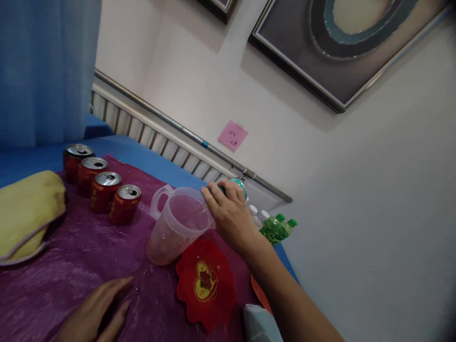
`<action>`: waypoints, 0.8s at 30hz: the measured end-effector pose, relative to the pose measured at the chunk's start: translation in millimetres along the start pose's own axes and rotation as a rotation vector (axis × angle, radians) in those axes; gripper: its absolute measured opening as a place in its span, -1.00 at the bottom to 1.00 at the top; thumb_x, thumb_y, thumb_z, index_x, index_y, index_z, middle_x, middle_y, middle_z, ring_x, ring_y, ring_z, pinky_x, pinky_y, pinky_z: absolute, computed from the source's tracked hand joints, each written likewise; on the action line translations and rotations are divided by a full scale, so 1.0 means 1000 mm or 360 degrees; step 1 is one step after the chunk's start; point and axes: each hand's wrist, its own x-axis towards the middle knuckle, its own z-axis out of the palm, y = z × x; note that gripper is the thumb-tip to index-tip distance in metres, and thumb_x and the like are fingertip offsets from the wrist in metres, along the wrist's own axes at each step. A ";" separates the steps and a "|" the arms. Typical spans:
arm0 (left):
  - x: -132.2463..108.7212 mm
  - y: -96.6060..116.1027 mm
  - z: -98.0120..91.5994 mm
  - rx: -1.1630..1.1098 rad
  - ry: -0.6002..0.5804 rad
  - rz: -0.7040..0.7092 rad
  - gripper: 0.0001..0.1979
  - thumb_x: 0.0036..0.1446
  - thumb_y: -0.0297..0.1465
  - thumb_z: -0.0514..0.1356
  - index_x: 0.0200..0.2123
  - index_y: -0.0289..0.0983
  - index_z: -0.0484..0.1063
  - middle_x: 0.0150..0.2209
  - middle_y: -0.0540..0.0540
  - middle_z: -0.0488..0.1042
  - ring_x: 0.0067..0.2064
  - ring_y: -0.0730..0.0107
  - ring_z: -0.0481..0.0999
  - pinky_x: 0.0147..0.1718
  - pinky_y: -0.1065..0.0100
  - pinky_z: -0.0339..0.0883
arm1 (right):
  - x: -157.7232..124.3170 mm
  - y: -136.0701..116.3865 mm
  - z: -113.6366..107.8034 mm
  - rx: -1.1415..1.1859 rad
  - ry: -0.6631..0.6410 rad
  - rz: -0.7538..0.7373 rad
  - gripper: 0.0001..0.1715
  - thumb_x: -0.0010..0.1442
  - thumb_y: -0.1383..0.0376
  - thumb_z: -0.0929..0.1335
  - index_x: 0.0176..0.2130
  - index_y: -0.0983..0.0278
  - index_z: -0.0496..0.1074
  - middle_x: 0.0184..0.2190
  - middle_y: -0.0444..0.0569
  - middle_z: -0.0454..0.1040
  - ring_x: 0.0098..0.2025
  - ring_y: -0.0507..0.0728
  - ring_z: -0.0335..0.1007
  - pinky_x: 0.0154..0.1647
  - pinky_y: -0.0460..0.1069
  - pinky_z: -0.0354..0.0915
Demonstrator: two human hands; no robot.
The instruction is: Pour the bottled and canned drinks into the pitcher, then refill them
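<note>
My right hand (233, 213) is wrapped round a teal drink can (239, 185), tipped over the rim of a translucent plastic pitcher (171, 232). Most of the can is hidden behind my fingers. A thin stream seems to fall inside the pitcher, which stands upright with its handle to the left. My left hand (94, 308) is low over the purple table cover (71, 275), thumb and fingers apart, holding nothing. In front of it and to the right lies a red scalloped plate (188, 289) with a gold heart design.
Several opened red cans (124, 204) stand in a row left of the pitcher. A yellow folded cloth (28, 213) lies on a plate at far left. Bottles with green caps (280, 228) stand behind my right forearm. A radiator (171, 147) runs along the wall.
</note>
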 end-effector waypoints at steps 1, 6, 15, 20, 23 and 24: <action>0.002 0.003 -0.002 0.0012 0.0040 0.0030 -0.57 0.19 -0.14 0.08 0.13 0.34 0.23 0.03 0.16 0.53 0.01 0.22 0.58 -0.05 0.04 0.61 | 0.000 -0.001 -0.001 0.0012 -0.0012 -0.0009 -0.53 0.33 0.49 0.24 0.18 0.33 0.39 0.11 0.13 0.45 0.14 0.37 0.17 0.17 0.26 0.15; 0.011 0.018 -0.010 0.0101 0.0163 0.0154 -0.64 0.19 -0.15 0.10 0.07 0.25 0.31 -0.06 0.17 0.57 -0.09 0.31 0.62 -0.16 0.24 0.63 | 0.000 -0.003 -0.003 -0.0007 -0.0008 -0.0025 -0.55 0.33 0.49 0.24 0.17 0.37 0.40 0.10 0.14 0.46 0.14 0.37 0.16 0.18 0.26 0.15; 0.014 0.021 -0.011 0.0318 0.0210 0.0335 -0.66 0.25 -0.08 0.06 0.03 -0.02 0.36 -0.09 0.08 0.57 -0.10 0.48 0.60 -0.10 0.49 0.53 | 0.000 -0.004 0.000 -0.0075 0.0081 -0.0051 -0.60 0.34 0.45 0.27 0.14 0.37 0.43 0.06 0.11 0.49 0.10 0.33 0.17 0.15 0.22 0.16; 0.022 0.035 -0.017 0.0341 0.0300 0.0427 -0.70 0.27 -0.09 0.04 -0.05 -0.06 0.39 -0.17 0.10 0.60 -0.18 0.53 0.62 -0.18 0.56 0.52 | -0.001 -0.004 -0.001 -0.0117 0.0139 -0.0066 -0.63 0.38 0.42 0.24 0.11 0.35 0.46 0.06 0.07 0.50 0.07 0.32 0.18 0.16 0.20 0.13; 0.025 0.039 -0.019 0.0354 0.0324 0.0440 -0.70 0.28 -0.09 0.04 -0.06 -0.07 0.39 -0.20 0.09 0.60 -0.21 0.51 0.62 -0.20 0.55 0.53 | -0.002 -0.004 -0.001 -0.0104 0.0143 -0.0079 -0.63 0.38 0.41 0.25 0.11 0.36 0.45 0.07 0.08 0.49 0.07 0.32 0.18 0.16 0.19 0.12; 0.025 0.040 -0.019 0.0365 0.0323 0.0435 -0.70 0.28 -0.09 0.04 -0.06 -0.07 0.39 -0.20 0.09 0.60 -0.21 0.50 0.63 -0.20 0.54 0.53 | -0.002 -0.004 -0.001 -0.0097 0.0144 -0.0080 -0.63 0.38 0.41 0.25 0.11 0.36 0.45 0.07 0.08 0.49 0.07 0.32 0.18 0.15 0.19 0.12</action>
